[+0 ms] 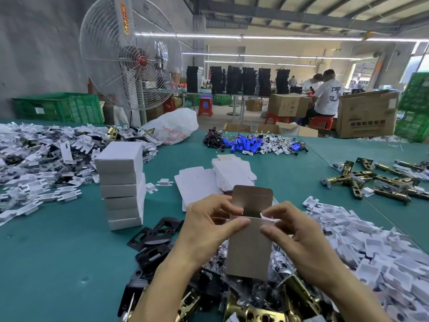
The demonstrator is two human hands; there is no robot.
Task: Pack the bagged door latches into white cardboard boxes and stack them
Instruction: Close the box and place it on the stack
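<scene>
A small cardboard box (249,247) stands upright between my hands above the green table, its top flap raised and its grey inner side facing me. My left hand (206,231) grips the box's upper left edge with thumb and fingers. My right hand (299,240) grips the upper right edge and pinches a small white flap at the opening. Bagged door latches (253,296) lie piled under my hands. A stack of several closed white boxes (121,184) stands to the left. Flat unfolded box blanks (218,177) lie just beyond the held box.
White plastic inserts lie heaped at the left (39,163) and right (376,256). Black plates (153,238) sit by my left wrist, loose brass latches (376,177) at far right, blue batteries (248,142) further back. A large fan (130,59) stands behind the table; people work in the distance.
</scene>
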